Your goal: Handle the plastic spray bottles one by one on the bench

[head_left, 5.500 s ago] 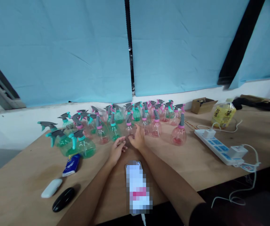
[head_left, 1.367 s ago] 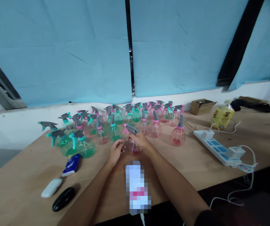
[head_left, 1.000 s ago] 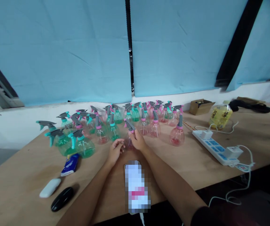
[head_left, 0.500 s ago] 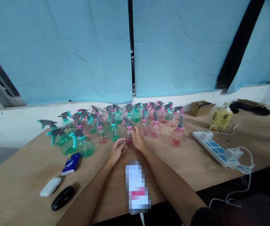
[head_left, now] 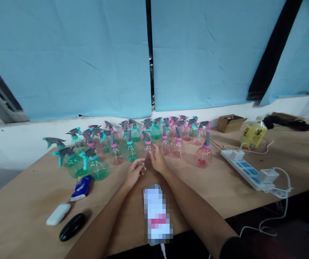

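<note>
A clear pink spray bottle [head_left: 147,146] with a grey head and pink collar stands upright on the table in front of me. My right hand [head_left: 158,160] wraps its fingers around the right side of this bottle. Just left of the bottle's lower part is my left hand [head_left: 135,173], fingers loosely bent and apart, with nothing visible in them. A green spray bottle [head_left: 132,153] stands to the left, and another pink spray bottle [head_left: 165,144] to the right. Between my forearms lies a phone [head_left: 157,212] with a blurred screen and a cable plugged in.
Several more pink and green spray bottles [head_left: 98,169] fill the back of the table. At left lie a blue packet [head_left: 81,187], a white case [head_left: 58,214] and a black case [head_left: 72,227]. Rightward are a power strip [head_left: 246,172], a yellow drink bottle [head_left: 253,133] and a cardboard box [head_left: 231,124].
The pink spray bottle in my right hand has turned: its pink trigger pointed left before and is now out of sight behind the grey head. My left hand has hardly moved.
</note>
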`<state>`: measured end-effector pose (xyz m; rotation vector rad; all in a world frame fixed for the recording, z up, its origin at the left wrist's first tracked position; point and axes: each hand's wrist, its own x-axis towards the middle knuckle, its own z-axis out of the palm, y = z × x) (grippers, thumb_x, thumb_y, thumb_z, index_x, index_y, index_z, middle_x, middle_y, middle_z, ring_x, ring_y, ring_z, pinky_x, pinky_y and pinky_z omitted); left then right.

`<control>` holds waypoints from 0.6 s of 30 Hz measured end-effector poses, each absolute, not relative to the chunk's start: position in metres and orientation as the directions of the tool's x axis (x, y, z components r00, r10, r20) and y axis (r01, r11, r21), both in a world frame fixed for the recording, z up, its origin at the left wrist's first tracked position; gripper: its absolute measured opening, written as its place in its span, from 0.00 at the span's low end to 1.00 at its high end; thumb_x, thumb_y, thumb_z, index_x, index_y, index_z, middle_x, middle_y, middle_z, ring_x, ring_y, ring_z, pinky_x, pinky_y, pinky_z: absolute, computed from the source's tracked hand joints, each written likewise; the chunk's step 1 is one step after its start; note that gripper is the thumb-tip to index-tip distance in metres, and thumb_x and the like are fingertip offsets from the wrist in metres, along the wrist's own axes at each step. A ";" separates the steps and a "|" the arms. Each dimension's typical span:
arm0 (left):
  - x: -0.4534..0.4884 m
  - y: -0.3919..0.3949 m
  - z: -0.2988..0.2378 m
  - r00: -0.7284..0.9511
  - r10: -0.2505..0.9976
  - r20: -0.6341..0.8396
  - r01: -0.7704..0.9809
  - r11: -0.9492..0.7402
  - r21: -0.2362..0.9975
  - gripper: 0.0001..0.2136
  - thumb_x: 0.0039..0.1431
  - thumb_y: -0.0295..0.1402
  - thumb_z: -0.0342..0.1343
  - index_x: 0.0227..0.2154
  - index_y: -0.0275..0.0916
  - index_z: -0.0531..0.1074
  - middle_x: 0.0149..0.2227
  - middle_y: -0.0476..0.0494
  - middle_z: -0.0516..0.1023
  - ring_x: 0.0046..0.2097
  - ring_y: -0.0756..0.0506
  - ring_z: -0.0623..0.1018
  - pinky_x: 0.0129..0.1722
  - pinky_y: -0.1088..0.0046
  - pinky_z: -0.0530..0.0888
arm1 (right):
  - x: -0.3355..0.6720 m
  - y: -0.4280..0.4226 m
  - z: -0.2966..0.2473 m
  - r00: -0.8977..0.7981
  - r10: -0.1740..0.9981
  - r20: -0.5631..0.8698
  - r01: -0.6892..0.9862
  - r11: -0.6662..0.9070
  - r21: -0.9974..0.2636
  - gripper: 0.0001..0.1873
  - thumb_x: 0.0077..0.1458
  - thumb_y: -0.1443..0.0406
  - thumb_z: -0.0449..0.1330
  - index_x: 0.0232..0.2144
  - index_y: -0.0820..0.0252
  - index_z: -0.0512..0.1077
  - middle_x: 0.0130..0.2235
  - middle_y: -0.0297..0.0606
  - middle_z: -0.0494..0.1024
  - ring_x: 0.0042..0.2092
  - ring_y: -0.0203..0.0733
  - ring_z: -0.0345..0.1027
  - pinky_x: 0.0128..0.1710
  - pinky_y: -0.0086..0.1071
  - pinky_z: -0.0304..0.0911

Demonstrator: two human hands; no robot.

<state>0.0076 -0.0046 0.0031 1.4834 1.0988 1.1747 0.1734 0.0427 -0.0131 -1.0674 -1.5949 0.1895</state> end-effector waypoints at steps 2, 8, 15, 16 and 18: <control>0.007 -0.005 0.003 0.146 0.976 0.161 0.100 -0.176 0.979 0.19 0.54 0.42 0.57 0.46 0.38 0.72 0.27 0.50 0.75 0.21 0.53 0.69 0.21 0.78 0.61 | 0.174 0.042 -0.015 0.045 0.715 0.698 0.540 0.570 -0.619 0.27 0.62 0.64 0.50 0.62 0.62 0.54 0.56 0.51 0.64 0.60 0.49 0.57 0.60 0.46 0.54; 0.008 -0.005 0.004 0.149 0.976 0.160 0.102 -0.176 0.979 0.19 0.53 0.42 0.57 0.46 0.38 0.72 0.26 0.50 0.75 0.21 0.53 0.69 0.21 0.78 0.61 | 0.175 0.044 -0.024 0.012 0.753 0.658 0.565 0.537 -0.626 0.34 0.55 0.70 0.52 0.64 0.63 0.51 0.57 0.52 0.63 0.58 0.51 0.57 0.60 0.49 0.54; 0.007 -0.006 0.004 0.154 0.972 0.175 0.104 -0.192 0.976 0.18 0.54 0.42 0.57 0.45 0.38 0.72 0.26 0.50 0.75 0.22 0.53 0.70 0.22 0.79 0.62 | 0.179 0.032 -0.003 0.223 0.693 0.685 0.651 0.418 -0.634 0.31 0.51 0.72 0.51 0.58 0.60 0.61 0.56 0.51 0.61 0.59 0.55 0.54 0.60 0.52 0.50; 0.007 -0.006 0.004 0.152 0.973 0.174 0.103 -0.191 0.976 0.18 0.54 0.42 0.57 0.45 0.38 0.72 0.26 0.50 0.75 0.22 0.53 0.70 0.22 0.79 0.62 | 0.181 0.029 0.002 0.282 0.666 0.691 0.662 0.386 -0.643 0.32 0.50 0.73 0.51 0.59 0.60 0.60 0.57 0.52 0.59 0.60 0.56 0.53 0.60 0.53 0.49; 0.008 -0.006 0.004 0.150 0.974 0.168 0.103 -0.185 0.977 0.18 0.54 0.42 0.57 0.45 0.38 0.72 0.26 0.50 0.75 0.22 0.52 0.70 0.22 0.78 0.62 | 0.184 0.025 0.008 0.363 0.625 0.691 0.679 0.330 -0.655 0.34 0.49 0.73 0.51 0.61 0.59 0.59 0.61 0.52 0.54 0.61 0.59 0.50 0.59 0.55 0.47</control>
